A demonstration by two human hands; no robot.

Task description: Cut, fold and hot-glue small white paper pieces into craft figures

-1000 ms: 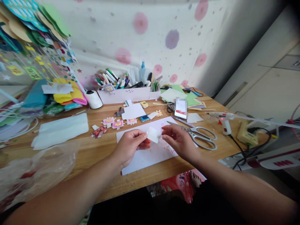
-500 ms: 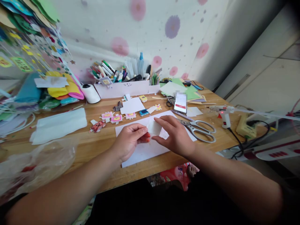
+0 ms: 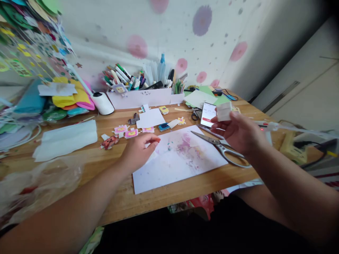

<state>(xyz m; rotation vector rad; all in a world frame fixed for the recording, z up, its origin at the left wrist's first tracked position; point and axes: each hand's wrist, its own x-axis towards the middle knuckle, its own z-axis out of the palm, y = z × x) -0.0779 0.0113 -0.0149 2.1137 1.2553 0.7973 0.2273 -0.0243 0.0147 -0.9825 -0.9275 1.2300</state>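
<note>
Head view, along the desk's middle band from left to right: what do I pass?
Folded white sheet → left hand → stained white paper → scissors → right hand, holding a small white piece.

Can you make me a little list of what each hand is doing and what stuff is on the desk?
left hand: resting on the stained white sheet, fingers curled
right hand: raised, pinching a small white paper piece
scissors: lying beside the sheet
phone: behind the scissors
small paper cutouts: in a row behind the left hand
pen box: by the wall
</note>
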